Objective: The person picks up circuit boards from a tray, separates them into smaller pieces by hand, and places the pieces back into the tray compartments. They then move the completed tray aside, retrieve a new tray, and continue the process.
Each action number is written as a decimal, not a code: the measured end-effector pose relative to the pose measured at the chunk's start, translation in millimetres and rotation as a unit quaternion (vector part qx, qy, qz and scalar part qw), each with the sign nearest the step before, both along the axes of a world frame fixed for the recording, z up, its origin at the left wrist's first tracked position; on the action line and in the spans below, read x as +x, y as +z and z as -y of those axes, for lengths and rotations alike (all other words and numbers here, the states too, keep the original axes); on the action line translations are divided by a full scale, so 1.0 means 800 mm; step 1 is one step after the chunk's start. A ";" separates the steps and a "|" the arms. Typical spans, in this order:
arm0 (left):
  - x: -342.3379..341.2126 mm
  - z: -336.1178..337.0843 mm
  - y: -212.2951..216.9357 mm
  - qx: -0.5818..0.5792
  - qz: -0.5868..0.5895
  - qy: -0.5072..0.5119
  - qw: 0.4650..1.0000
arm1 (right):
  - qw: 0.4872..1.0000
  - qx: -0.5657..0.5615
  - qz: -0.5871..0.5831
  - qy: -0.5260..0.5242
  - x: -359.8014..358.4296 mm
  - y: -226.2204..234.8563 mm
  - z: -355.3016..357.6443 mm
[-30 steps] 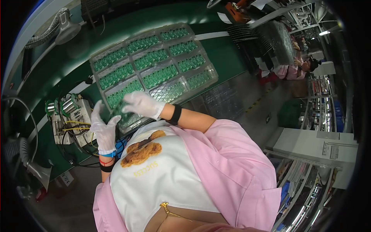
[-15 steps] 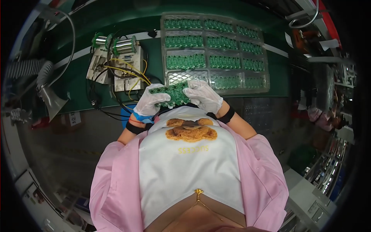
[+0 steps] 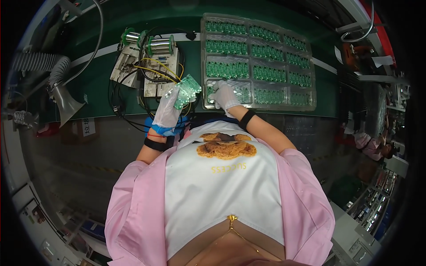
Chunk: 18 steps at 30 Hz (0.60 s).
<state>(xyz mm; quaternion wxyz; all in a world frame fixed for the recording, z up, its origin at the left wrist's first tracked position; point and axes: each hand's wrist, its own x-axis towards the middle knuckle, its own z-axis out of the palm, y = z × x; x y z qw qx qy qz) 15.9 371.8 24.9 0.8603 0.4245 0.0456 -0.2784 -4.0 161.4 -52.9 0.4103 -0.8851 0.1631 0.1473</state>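
My left hand (image 3: 168,107), in a white glove, grips a few green circuit boards (image 3: 188,90) and holds them up beside the tray's near left corner. The boards are tilted and fanned out. My right hand (image 3: 225,96), also gloved in white, reaches into the near left compartment of a clear plastic tray (image 3: 249,106). Its fingers are curled down onto green circuit boards (image 3: 242,94) there, and the hand hides part of them. Rows of upright green circuit boards (image 3: 227,69) fill the tray's other compartments.
Left of the tray stands a metal fixture (image 3: 155,86) with two solder wire spools (image 3: 159,44) and yellow and black cables (image 3: 162,74). A flexible duct with a clear funnel (image 3: 66,99) hangs at the far left. The green bench (image 3: 100,99) ends just in front of me.
Both hands held the boards together close to my body. They have parted: the left lifted its boards, and the right moved into the near left compartment, where green boards now lie.
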 end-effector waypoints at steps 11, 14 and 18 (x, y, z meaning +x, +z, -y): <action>-0.001 0.024 0.019 0.378 0.601 -0.126 0.693 | 0.982 0.120 0.146 0.008 -0.009 0.018 0.013; -0.008 0.038 0.002 0.153 0.147 -0.148 0.966 | 0.975 0.065 0.190 0.097 -0.009 0.050 -0.006; 0.023 0.023 0.000 0.244 0.272 -0.266 0.892 | 0.943 0.304 0.120 0.067 -0.017 0.075 0.009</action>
